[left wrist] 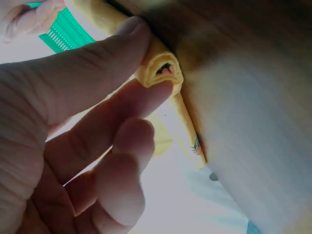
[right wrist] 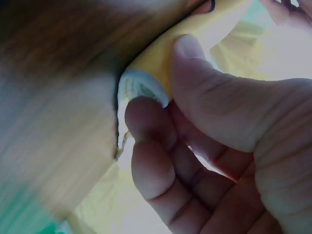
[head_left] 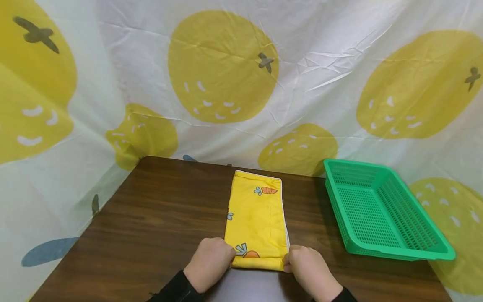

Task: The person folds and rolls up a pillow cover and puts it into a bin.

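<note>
Pinching part-rolled yellow cloth (head_left: 257,218): left fingers (left wrist: 146,97), right fingers (right wrist: 148,119).

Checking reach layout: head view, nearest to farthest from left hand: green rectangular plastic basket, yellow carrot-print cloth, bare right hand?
1. Yellow carrot-print cloth: near left corner pinched by the left hand.
2. Bare right hand: at the cloth's near right corner.
3. Green rectangular plastic basket: farthest right, beyond the right hand.

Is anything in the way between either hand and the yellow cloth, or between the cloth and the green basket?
Nothing visible blocks either hand: left hand and right hand already grip the corners of the cloth's near end. No object shows between cloth and basket; only the basket's raised side bounds its inside.
</note>
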{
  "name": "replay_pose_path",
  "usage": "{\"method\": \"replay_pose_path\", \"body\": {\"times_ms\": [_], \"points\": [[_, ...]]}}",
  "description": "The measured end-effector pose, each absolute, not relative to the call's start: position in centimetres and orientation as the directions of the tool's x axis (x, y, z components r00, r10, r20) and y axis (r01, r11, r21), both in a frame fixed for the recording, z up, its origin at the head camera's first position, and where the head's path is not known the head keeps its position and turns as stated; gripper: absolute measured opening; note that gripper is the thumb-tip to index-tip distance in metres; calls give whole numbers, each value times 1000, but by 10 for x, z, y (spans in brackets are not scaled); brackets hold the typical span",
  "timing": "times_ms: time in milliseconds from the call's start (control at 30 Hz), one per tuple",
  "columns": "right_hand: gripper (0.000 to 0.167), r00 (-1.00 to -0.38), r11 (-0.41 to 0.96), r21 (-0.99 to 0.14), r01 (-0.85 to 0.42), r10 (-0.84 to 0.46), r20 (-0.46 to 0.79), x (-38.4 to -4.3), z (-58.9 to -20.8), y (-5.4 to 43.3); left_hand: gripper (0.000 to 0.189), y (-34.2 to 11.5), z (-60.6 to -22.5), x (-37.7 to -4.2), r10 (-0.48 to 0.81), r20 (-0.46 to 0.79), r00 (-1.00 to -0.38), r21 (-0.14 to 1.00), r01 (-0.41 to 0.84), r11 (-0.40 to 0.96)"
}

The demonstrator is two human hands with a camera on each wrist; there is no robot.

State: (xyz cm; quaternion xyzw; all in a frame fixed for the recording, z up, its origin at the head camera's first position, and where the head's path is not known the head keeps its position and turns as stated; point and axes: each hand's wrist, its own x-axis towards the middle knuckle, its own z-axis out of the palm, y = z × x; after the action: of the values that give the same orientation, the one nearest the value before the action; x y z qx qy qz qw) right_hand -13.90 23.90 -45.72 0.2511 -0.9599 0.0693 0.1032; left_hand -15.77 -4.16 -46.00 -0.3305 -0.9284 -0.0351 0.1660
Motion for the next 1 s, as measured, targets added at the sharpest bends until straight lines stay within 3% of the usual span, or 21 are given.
{"method": "replay_pose_path", "body": {"times_ms": [167,300,467,667,867,1000], "points": [[36,-855,879,-34,-475,-452,256,-134,-461,236,16,-40,-460,-156,608,349,-713,-103,616,781],[33,-883,891,-109,-441,-409,231,-135,-461,235,14,-40,-461,-155,629,312,-712,-111,630,768],[25,-928,904,-225,-363,-329,174,-141,-456,238,27,-39,-460,-156,645,277,-712,-93,648,756],[16,-964,918,-294,-266,-250,91,-147,-451,241,26,-35,-462,-157,647,301,-701,-88,655,750],[18,-951,920,-245,-307,-283,129,-144,-454,241,10,-31,-464,-156,676,277,-683,-162,661,733],[31,-920,915,-161,-369,-335,203,-140,-458,238,16,-31,-467,-154,707,251,-662,-255,659,707]]}}
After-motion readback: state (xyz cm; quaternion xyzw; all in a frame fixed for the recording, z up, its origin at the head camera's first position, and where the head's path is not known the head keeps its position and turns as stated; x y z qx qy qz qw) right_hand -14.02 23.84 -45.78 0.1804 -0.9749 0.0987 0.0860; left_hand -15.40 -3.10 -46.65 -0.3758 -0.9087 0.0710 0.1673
